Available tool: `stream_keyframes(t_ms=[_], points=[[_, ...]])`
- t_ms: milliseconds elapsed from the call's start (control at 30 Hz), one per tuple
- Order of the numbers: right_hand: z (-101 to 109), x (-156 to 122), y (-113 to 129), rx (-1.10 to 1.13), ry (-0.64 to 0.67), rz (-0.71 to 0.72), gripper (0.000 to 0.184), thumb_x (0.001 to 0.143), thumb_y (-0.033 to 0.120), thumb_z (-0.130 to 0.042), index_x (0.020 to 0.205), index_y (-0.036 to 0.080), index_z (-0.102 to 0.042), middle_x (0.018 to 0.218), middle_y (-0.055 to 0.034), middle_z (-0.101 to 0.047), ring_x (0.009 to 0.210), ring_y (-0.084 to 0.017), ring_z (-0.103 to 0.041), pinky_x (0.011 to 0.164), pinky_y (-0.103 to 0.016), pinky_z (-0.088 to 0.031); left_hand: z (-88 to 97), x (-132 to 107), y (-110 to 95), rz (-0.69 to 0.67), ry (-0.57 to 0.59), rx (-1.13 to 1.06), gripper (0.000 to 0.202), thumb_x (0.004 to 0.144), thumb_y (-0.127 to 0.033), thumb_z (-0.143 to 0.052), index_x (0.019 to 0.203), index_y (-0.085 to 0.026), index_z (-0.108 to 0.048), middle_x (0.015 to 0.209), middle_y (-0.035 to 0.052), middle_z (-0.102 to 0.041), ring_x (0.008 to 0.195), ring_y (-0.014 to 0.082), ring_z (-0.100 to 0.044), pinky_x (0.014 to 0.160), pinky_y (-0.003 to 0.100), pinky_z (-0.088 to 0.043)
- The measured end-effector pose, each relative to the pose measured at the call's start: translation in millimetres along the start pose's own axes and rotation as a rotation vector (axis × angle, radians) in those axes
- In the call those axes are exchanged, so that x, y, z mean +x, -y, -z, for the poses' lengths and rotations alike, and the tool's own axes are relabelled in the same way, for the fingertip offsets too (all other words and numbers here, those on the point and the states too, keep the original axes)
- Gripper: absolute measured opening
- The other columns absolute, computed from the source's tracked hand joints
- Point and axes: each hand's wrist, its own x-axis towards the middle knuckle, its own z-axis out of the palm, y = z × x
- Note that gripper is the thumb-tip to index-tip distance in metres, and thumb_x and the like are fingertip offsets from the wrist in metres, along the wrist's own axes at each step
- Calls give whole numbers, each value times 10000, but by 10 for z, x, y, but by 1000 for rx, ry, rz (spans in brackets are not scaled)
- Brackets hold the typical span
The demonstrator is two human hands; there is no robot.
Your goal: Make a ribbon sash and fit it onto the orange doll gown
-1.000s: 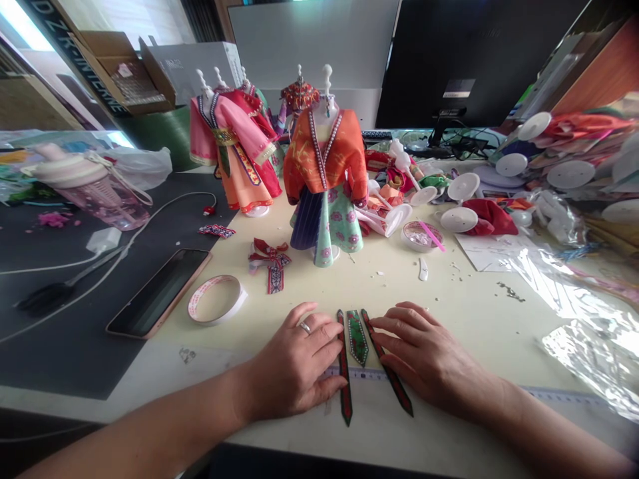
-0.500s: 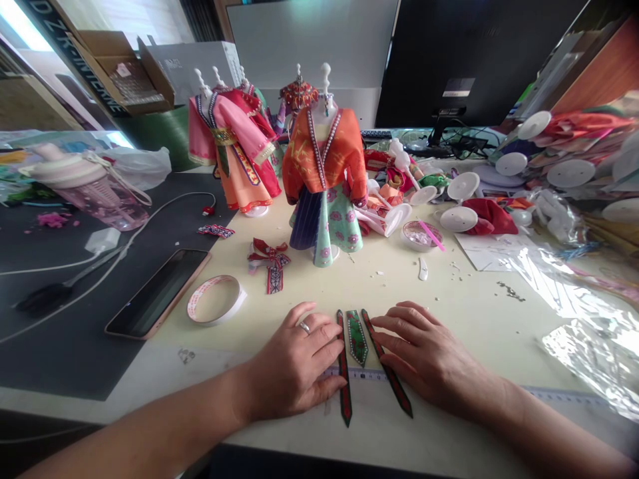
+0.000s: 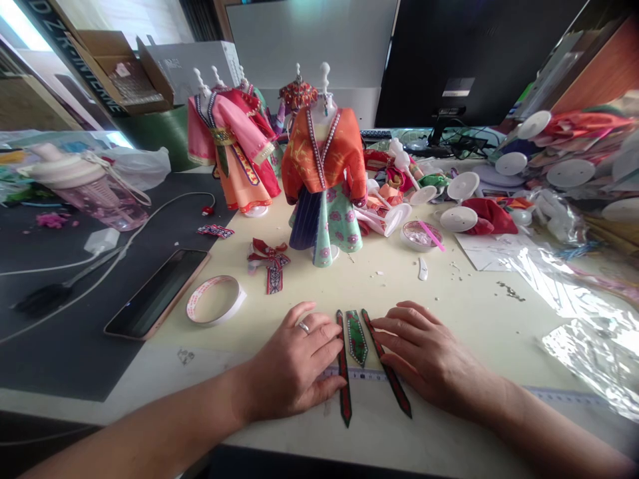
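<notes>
My left hand (image 3: 302, 362) rests on the table, fingers extended, its tips touching a long narrow dark green and red fabric strip (image 3: 344, 392). Opposite, my right hand (image 3: 424, 349) lies with fingers spread at the edge of a matching pointed strip (image 3: 398, 390). Between the two strips sits a shorter green floral fabric piece (image 3: 356, 338) with white beaded edges and a pointed lower end. A ruler (image 3: 369, 374) runs beneath them, partly covered by the hands. Behind stands a doll form in an orange jacket (image 3: 324, 150) and a mint floral skirt (image 3: 344, 229).
A roll of tape (image 3: 234, 307), a phone (image 3: 157, 293) and a red patterned bow (image 3: 269, 256) lie to the left. More dressed forms (image 3: 229, 143) stand behind. At right are a small dish (image 3: 422, 236), loose beads, clear plastic wrap (image 3: 594, 352) and piled doll stands (image 3: 572, 173).
</notes>
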Motion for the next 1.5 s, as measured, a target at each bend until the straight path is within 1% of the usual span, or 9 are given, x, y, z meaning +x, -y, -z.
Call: stream_keyframes(t_ms=[300,567,833,1167,1500], points=[[11,-6,2,12,45,-22,203,895,233,-509,1053,162,-615,1066,-78,-647,993,-210,-549,950,-436,-406,-7,8,2,4,-7,-4,316,898,-348,-479,1054,-110,-614,1059,111,-662,1005,253,-547,991,489,-327],[12,-7,8,1,33,-20,197,896,235,-506,1045,162,-613,1063,-82,-648,991,-211,-553,947,-441,-412,-7,0,-4,11,-4,-18,287,892,-337,-491,1007,-112,-626,1081,109,-646,1030,255,-536,1001,486,-307],[13,-3,7,7,40,-23,195,901,224,-490,1041,173,-616,1065,-84,-651,989,-208,-559,945,-439,-419,1,2,0,-4,-6,15,322,889,-347,-498,1083,-113,-604,1068,109,-658,1017,251,-550,993,495,-329],[20,5,10,9,23,-15,199,896,188,-486,1041,165,-620,1054,-82,-653,982,-204,-560,939,-426,-429,-4,-4,0,-2,-13,7,304,887,-344,-499,1052,-117,-615,1088,115,-652,1029,255,-547,994,494,-328],[22,6,5,11,13,-5,191,899,172,-476,1013,168,-628,1056,-77,-658,982,-200,-569,937,-422,-439,13,-2,-2,-2,-20,13,324,890,-350,-491,1079,-114,-606,1063,118,-662,1012,252,-562,985,492,-351]])
